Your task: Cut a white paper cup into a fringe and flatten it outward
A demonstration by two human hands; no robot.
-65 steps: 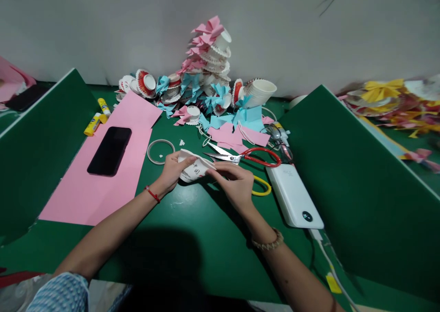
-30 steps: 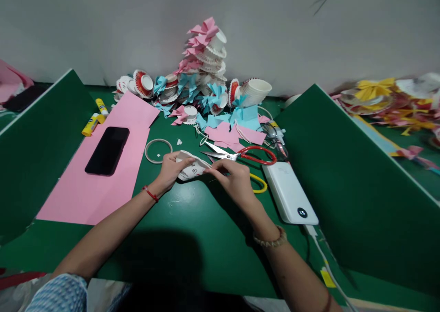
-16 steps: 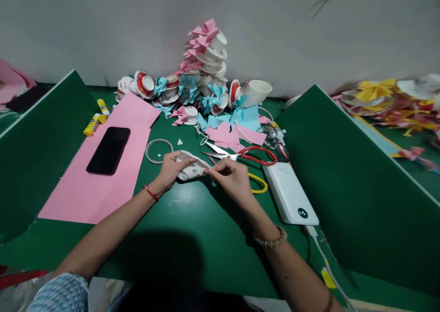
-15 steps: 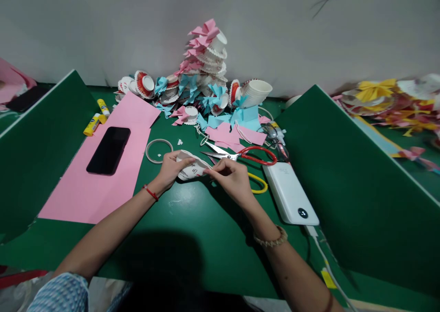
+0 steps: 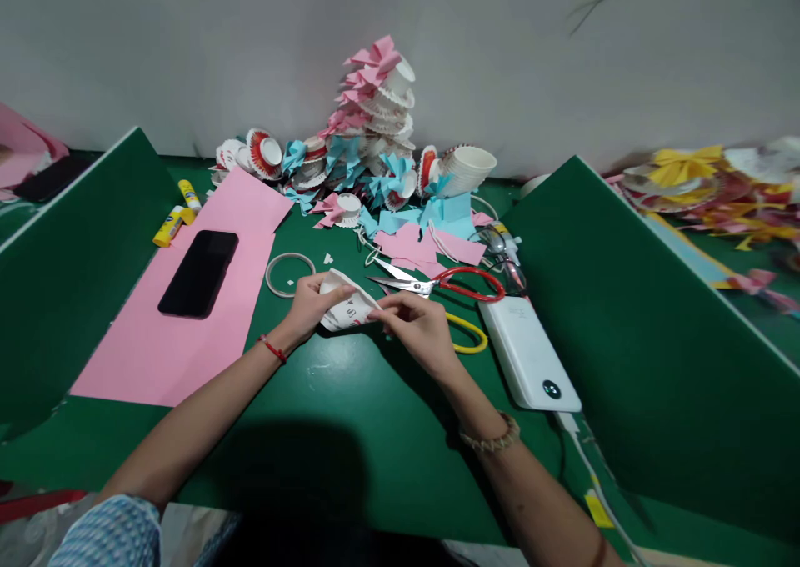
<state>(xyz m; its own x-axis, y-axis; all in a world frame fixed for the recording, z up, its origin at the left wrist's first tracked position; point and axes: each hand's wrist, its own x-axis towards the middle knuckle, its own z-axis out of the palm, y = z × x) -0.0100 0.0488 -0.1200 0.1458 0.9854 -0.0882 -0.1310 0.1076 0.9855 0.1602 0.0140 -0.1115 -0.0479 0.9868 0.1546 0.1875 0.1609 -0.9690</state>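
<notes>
A flattened white paper cup (image 5: pixel 347 304) with red print lies on the green table (image 5: pixel 350 417) between my hands. My left hand (image 5: pixel 311 303) grips its left end, thumb on top. My right hand (image 5: pixel 417 328) pinches the cup's right edge with fingers pressed together. Red-handled scissors (image 5: pixel 447 283) lie open just behind my right hand, and a yellow ring (image 5: pixel 470 338) shows at its right side.
A black phone (image 5: pixel 198 273) rests on a pink sheet (image 5: pixel 187 317) at left, beside yellow glue sticks (image 5: pixel 168 225) and a white ring (image 5: pixel 291 274). A white power bank (image 5: pixel 528 352) lies right. Finished cup-and-bow pieces (image 5: pixel 375 133) pile at the wall. Green dividers (image 5: pixel 650 333) stand either side.
My right hand has shifted slightly left along the cup's edge and the cup has turned a little. The left hand has held its grip.
</notes>
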